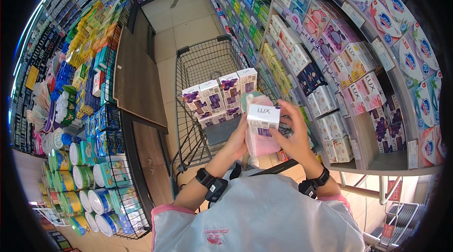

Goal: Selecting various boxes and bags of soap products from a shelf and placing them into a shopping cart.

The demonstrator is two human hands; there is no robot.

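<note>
In front of my chest is a white and purple LUX soap box [263, 121], its white end facing up. A pink cloth [262, 148] with a pale green part lies behind and below it. My left hand [238, 142] holds the cloth against the box's left side; most of its fingers are hidden. My right hand [294, 133] grips the right side, thumb on the printed face and fingers curved behind the edge. Just beyond, similar LUX boxes [215, 100] stand in a row on the grey panel [223, 131] at the near end of a wire shopping cart.
The black wire cart [198, 53] stands ahead in the tiled aisle [166, 45]. Soap shelves [385, 161] rise close on my right, with several LUX boxes [387, 128] in a lower bay. To the left, a wire rack [124, 181] holds tubs and packs beside a brown board [136, 75].
</note>
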